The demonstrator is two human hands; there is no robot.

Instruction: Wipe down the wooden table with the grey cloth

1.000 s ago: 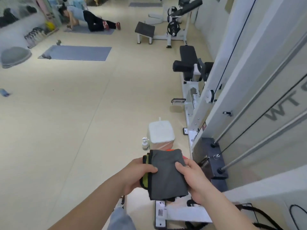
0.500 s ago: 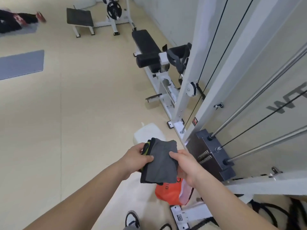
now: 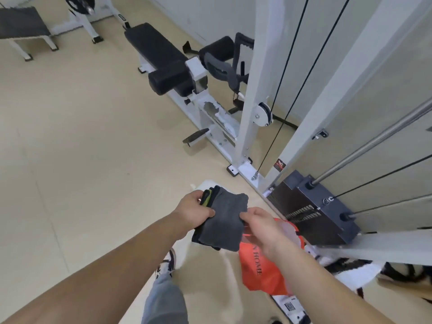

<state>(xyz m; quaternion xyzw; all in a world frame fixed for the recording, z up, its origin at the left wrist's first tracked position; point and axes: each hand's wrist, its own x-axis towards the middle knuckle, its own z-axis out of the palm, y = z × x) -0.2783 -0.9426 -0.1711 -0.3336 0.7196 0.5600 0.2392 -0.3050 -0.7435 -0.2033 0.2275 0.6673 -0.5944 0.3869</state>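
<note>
I hold a folded grey cloth (image 3: 224, 218) in front of me, above the floor. My left hand (image 3: 194, 212) grips its left edge, together with a yellow-green and black cloth (image 3: 207, 197) bunched behind it. My right hand (image 3: 261, 224) pinches the grey cloth's right edge between thumb and fingers. No wooden table is in view.
A white cable machine frame (image 3: 254, 90) with a dark weight stack (image 3: 320, 211) stands on the right. A black padded bench (image 3: 161, 57) lies ahead. An orange bag (image 3: 259, 270) and a white box (image 3: 205, 185) sit on the beige floor below my hands. My leg and shoe (image 3: 167, 267) show at the bottom.
The view has swung right and down, so the far room and mats have left the frame. Both hands keep the same hold on the grey cloth; the orange bag now shows below it.
</note>
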